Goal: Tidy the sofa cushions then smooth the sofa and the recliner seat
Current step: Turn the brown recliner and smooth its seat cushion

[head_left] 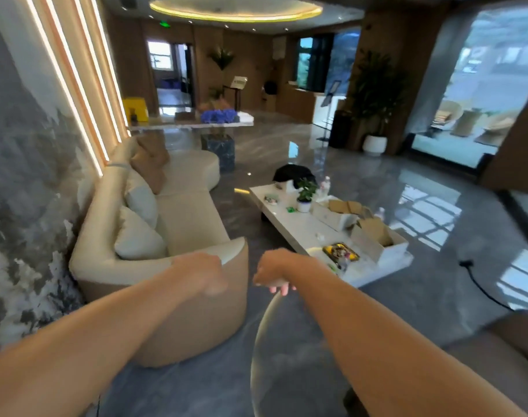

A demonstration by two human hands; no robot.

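Observation:
A cream curved sofa (190, 218) runs along the left wall. Two white cushions (137, 236) lean on its backrest at the near end, and brown cushions (149, 167) stand farther along. Both my bare arms reach forward over the sofa's near armrest (196, 320). My left hand (207, 275) is blurred, its fingers curled in, with nothing in it. My right hand (271, 273) hangs beside it with its fingers curled downward, also holding nothing. The edge of a brown upholstered seat (503, 350) shows at the bottom right.
A round glass table (258, 341) sits right below my right arm. A low white coffee table (298, 227) to the right of the sofa carries cardboard boxes, a potted plant and bottles. A black cable (482, 287) lies on the glossy floor.

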